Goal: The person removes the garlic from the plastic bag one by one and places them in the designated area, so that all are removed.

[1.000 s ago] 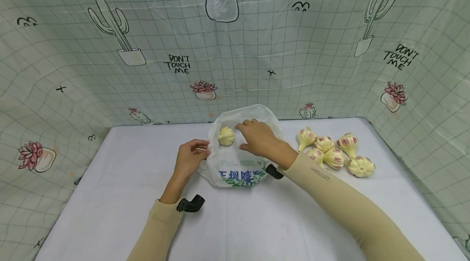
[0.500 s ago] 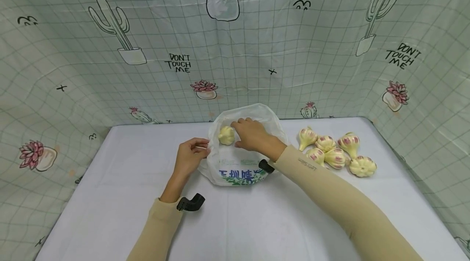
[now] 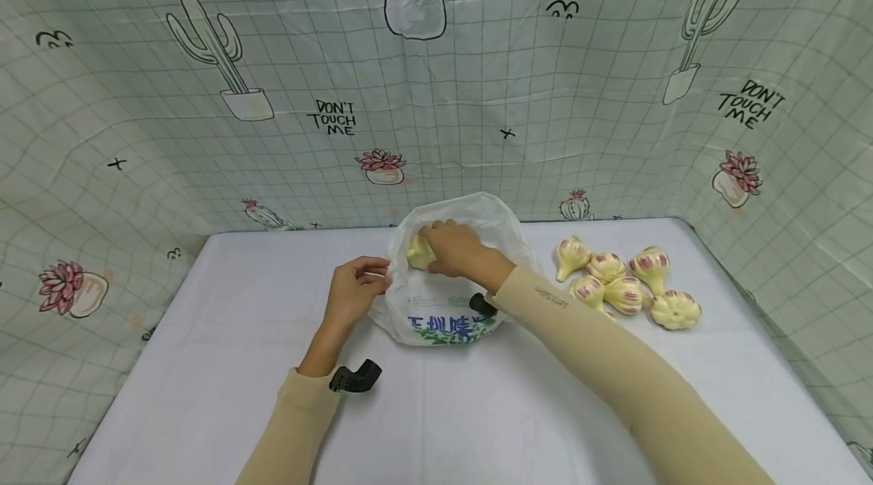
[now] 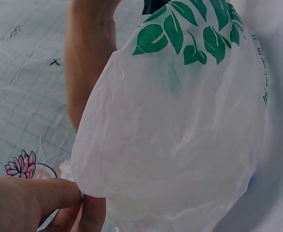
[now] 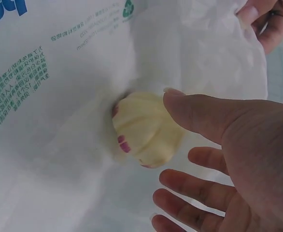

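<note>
A white plastic bag [image 3: 501,216] with blue and green print lies at the table's back middle, its mouth held apart. My left hand [image 3: 349,294] pinches the left edge of the bag between thumb and fingers, which also shows in the left wrist view. Inside the bag lies a pale garlic bulb [image 5: 144,130] with small purple marks. My right hand [image 3: 457,248] reaches into the bag from the right. Seen from the right wrist, its fingers are spread, and the thumb [image 5: 194,111] overlaps the bulb's edge. In the head view that hand partly hides the bulb.
Several garlic bulbs [image 3: 624,292] with purple streaks lie in a group on the right of the white table [image 3: 204,364]. A patterned curtain [image 3: 464,91] hangs behind and at both sides. A black wrist camera [image 3: 356,377] sits on the left wrist.
My right hand has moved left inside the bag, up to the garlic bulb, and now covers part of it. The left hand stays at the bag's edge.
</note>
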Tool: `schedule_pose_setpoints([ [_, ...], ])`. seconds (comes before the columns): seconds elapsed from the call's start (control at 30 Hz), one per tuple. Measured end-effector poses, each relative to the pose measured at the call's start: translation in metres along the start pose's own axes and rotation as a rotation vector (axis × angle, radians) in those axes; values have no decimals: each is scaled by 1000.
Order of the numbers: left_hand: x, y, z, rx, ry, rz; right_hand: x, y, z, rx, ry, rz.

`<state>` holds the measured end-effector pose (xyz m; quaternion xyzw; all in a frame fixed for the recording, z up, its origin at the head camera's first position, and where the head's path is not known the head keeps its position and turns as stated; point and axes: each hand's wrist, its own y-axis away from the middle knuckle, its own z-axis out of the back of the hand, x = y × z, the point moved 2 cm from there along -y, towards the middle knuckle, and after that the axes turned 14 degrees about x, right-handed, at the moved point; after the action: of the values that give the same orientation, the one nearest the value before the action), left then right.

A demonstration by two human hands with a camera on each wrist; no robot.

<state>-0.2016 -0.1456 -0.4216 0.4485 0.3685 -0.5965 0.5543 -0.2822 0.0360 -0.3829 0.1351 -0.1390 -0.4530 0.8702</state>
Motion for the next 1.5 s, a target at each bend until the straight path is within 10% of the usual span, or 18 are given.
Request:
schedule_pose_setpoints([
  [1.0,-5,2,-3,6,-14,-15,2,0,-15,89,-39,6],
  [1.5,-2,4,1,-4,-20,-1,5,46,9,-143,11,83],
])
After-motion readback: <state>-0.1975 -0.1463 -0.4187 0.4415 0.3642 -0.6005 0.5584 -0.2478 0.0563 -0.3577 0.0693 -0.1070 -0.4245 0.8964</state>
